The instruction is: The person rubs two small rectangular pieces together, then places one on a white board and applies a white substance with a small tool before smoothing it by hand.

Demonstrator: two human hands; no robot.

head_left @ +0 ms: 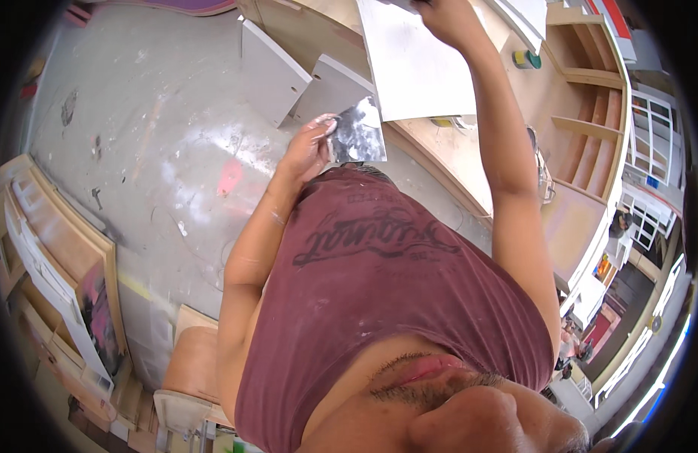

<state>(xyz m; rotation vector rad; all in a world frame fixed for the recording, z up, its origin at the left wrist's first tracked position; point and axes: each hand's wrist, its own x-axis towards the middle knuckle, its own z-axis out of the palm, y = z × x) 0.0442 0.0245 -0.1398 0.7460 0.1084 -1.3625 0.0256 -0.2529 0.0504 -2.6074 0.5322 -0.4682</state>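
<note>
My left hand (307, 148) is closed on the edge of a flat dark square plate (358, 133) smeared with white, its thumb on top. White residue marks the fingers of that hand. Stretched far forward, my right hand (445, 21) is over a white panel (421, 64) at the top edge of the view. Its fingers are bent around a greyish thing that the frame cuts off, so its kind does not show. The white panel lies on a wooden workpiece, and the plate is held just off its near left corner.
Grey-white boards (270, 72) lean left of the panel. A green can (526, 60) stands on the right, before a wooden shelf unit (590, 113). Framed panels (58, 264) are stacked at left, and a wooden chair (190, 359) is behind me. The grey floor (153, 151) is paint-stained.
</note>
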